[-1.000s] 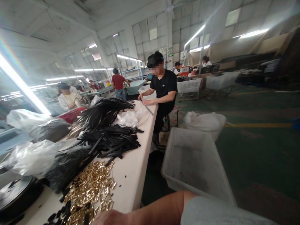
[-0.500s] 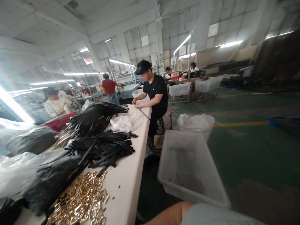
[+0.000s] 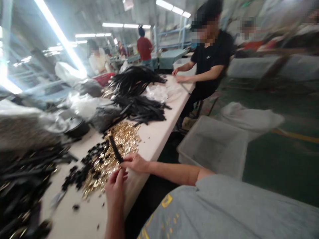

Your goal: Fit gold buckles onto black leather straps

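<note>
My right hand (image 3: 136,162) is closed in a pinch on the near end of a short black strap (image 3: 115,148). The strap points up and away over a pile of gold metal buckles (image 3: 124,134) on the white table (image 3: 154,136). My left hand (image 3: 116,186) sits just below, fingers bent and touching the same end of the strap. Small black loops (image 3: 79,171) lie heaped to the left of the buckles. The picture is blurred by motion.
Heaps of black straps (image 3: 143,111) and clear plastic bags (image 3: 82,104) cover the far table. A person in a black shirt (image 3: 211,56) works at the far end; others stand behind. A white plastic bin (image 3: 214,146) stands on the green floor to my right.
The view has swung down and left onto the table. Both hands, out of sight half a second ago, now show over the buckle pile with a black strap between them.
</note>
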`<state>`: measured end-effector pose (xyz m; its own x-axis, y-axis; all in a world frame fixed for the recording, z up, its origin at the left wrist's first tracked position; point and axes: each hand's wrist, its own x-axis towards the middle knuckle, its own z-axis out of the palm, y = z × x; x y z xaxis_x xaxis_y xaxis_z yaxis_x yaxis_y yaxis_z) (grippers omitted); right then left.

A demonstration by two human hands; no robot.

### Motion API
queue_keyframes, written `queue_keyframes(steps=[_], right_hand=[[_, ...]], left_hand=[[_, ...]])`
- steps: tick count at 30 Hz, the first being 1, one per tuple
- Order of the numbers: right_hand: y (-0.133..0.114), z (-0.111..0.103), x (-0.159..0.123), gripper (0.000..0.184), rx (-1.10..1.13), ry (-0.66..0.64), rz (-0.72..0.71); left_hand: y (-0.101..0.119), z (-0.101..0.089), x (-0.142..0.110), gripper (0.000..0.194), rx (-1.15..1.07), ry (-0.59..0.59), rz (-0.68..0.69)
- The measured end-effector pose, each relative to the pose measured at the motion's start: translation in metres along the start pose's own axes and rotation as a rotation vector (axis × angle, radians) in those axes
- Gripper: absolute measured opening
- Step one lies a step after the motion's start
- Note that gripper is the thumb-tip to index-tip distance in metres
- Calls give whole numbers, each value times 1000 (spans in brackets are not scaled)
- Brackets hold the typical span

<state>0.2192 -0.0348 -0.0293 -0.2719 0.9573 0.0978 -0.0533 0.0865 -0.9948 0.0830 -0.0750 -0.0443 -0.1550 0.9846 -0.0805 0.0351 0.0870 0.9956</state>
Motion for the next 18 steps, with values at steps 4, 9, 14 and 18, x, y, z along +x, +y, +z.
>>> queue_keyframes(steps=[4,9,14,18], right_hand=[[26,2,6,21,-67,-115,-123],[25,0,-1,18,-535,-237,-420],[22,-3,-1,15,-675,-230,-420],[27,-7,0,20,-297,-265,-229]], left_hand=[[-9,-30,-8,47,-165,98,-49],[6,-30,5,45,-269,39,-20],[7,-25,8,35,-230,36,48],[2,-20,11,36,-315,77,-17]])
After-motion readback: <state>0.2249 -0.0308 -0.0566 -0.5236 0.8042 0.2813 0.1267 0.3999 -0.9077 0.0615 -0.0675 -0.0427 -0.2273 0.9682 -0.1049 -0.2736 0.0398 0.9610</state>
